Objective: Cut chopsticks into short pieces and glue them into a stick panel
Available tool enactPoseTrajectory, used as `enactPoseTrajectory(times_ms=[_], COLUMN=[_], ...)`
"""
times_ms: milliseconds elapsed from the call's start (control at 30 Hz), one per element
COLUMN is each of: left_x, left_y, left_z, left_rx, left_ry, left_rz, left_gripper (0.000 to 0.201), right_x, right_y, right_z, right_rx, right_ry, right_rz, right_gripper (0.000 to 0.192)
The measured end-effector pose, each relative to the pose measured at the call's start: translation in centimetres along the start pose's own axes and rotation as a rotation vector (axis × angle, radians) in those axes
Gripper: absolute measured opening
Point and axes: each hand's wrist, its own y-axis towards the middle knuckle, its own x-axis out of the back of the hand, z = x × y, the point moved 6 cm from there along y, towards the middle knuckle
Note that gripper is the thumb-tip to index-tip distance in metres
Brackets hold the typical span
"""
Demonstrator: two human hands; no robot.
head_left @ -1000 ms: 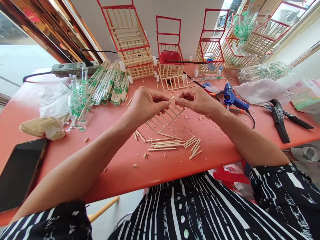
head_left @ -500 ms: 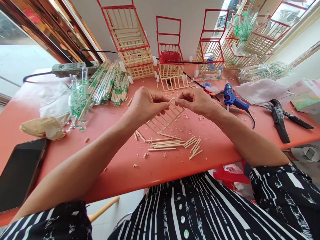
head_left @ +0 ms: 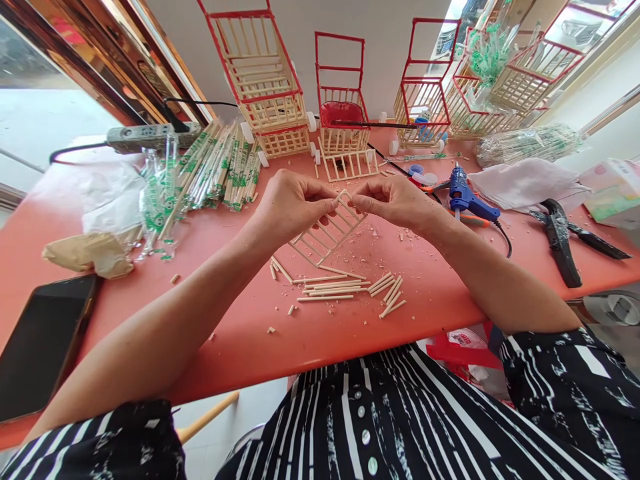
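Between my hands is a small ladder-like frame of thin wooden sticks (head_left: 327,240), tilted above the table. My left hand (head_left: 299,203) pinches it near its upper end, thumb and fingers closed on the wood. On the other side of that same end, my right hand (head_left: 385,201) grips the corner with thumb and forefinger. Below the frame lie several cut wooden sticks (head_left: 335,288) in a loose row. A shorter group of sticks (head_left: 393,293) rests to their right, among crumbs and offcuts.
A blue glue gun (head_left: 465,193) and black-handled pliers (head_left: 559,243) lie at right. Wrapped chopsticks (head_left: 215,167), a power strip (head_left: 145,137) and a phone (head_left: 47,343) are at left. Small stick carts with red edging (head_left: 273,97) line the back of the orange table (head_left: 240,333).
Almost nothing differs. My left hand and the upper end of the frame have shifted very slightly; both hands keep their hold, and the view has moved a touch.
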Motion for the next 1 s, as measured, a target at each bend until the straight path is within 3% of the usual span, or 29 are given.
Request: enactPoseTrajectory(times_ms=[567, 1000], left_x=[-0.17, -0.26], left_y=[-0.17, -0.03], left_z=[0.10, 0.53], left_rx=[-0.026, -0.026], left_ry=[-0.029, -0.023], left_rz=[0.023, 0.010], left_gripper=[0.025, 0.023], right_x=[-0.14, -0.25], right_y=[-0.07, 0.07], right_z=[0.11, -0.01], right_rx=[-0.012, 0.001], right_ry=[0.007, -0.040], right_rz=[-0.037, -0.041], right_gripper=[0.020, 0.023])
